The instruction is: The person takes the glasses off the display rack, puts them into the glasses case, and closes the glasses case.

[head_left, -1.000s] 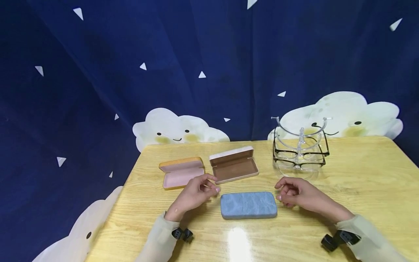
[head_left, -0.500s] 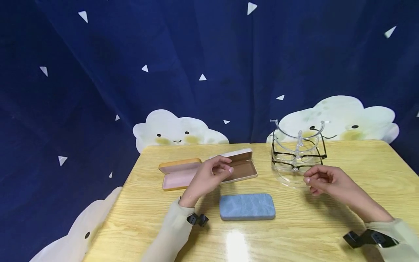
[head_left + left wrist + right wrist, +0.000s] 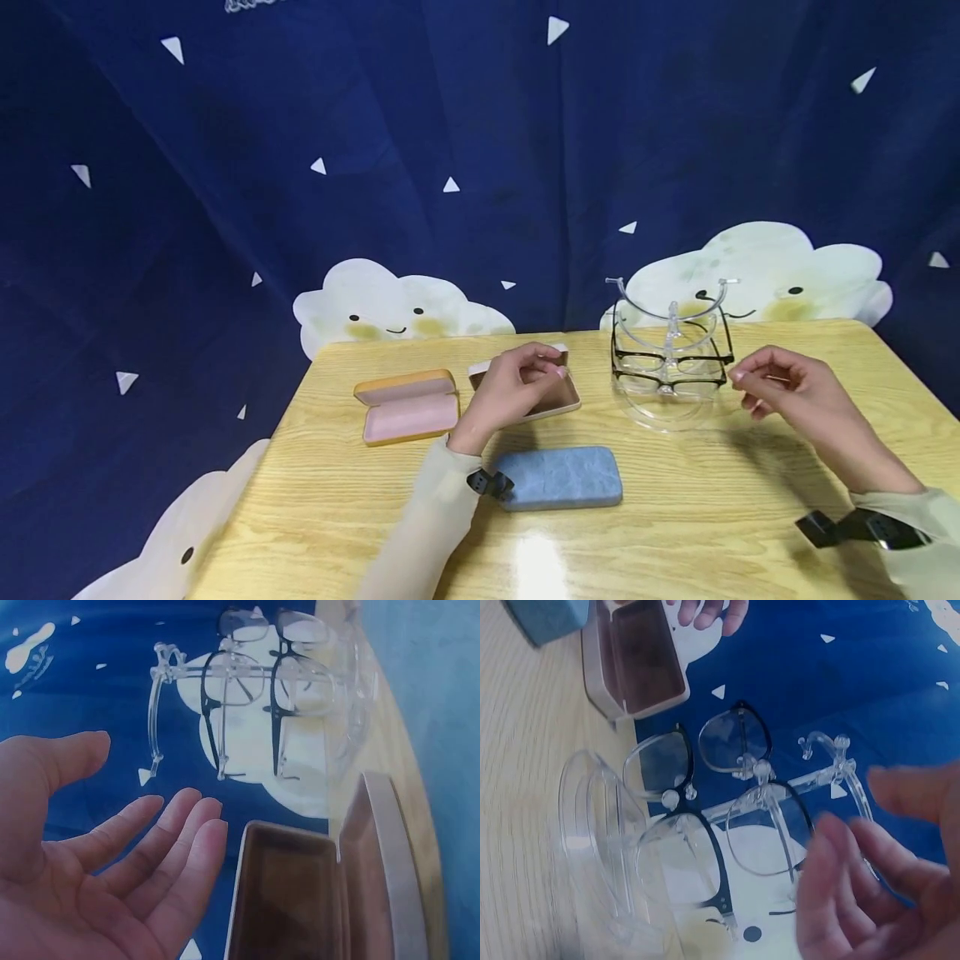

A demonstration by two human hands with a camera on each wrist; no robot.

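Two pairs of black-rimmed glasses are carried one above the other on a clear stand [image 3: 673, 317], right of centre in the head view: upper pair [image 3: 637, 362], lower pair [image 3: 666, 387]. The right hand [image 3: 798, 392] is held just to the right of both pairs, fingers loosely bent, nothing gripped; whether the glasses are touched by the fingertips cannot be told. The left hand [image 3: 517, 387] is held near the centre of the frame, fingers relaxed and likewise unloaded. By it a white case [image 3: 558, 396], brown-lined and with its lid raised, is partly hidden. To the left of this, an orange case [image 3: 412, 412] is seen, also opened, pink inside. A blue case [image 3: 562, 477], closed, is placed at lower centre; its left end is overlapped by the black device [image 3: 487, 483] worn on the left wrist. All cases are supported by the wooden desk [image 3: 337, 517], behind which a dark blue curtain [image 3: 375, 125] is hung.
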